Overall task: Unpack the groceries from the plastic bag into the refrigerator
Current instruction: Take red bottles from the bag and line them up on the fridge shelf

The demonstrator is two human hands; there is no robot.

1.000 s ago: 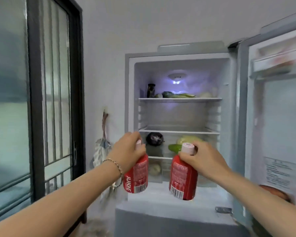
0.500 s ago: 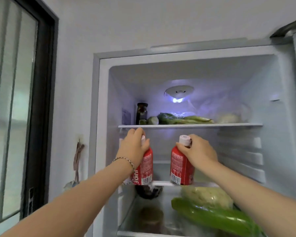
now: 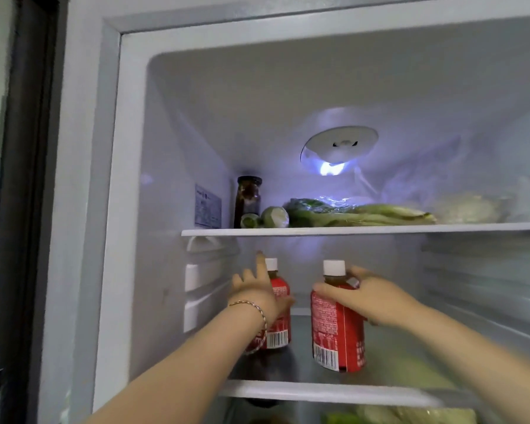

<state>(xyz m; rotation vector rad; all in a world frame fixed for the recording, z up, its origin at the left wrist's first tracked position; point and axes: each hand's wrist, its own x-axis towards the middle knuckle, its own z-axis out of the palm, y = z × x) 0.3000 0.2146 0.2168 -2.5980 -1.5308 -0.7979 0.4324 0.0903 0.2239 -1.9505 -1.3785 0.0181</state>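
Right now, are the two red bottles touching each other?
Apart. The head view shows a clear strip of back wall between the left bottle and the right bottle.

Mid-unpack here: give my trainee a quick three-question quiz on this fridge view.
1. True or false: the right bottle is above the top shelf.
2. What stands at the top shelf's left end? A dark jar; B milk carton; C egg tray.
3. Fill in: the right hand grips its bottle just below the white ____.
Key: 1 false, it is below; 2 A; 3 cap.
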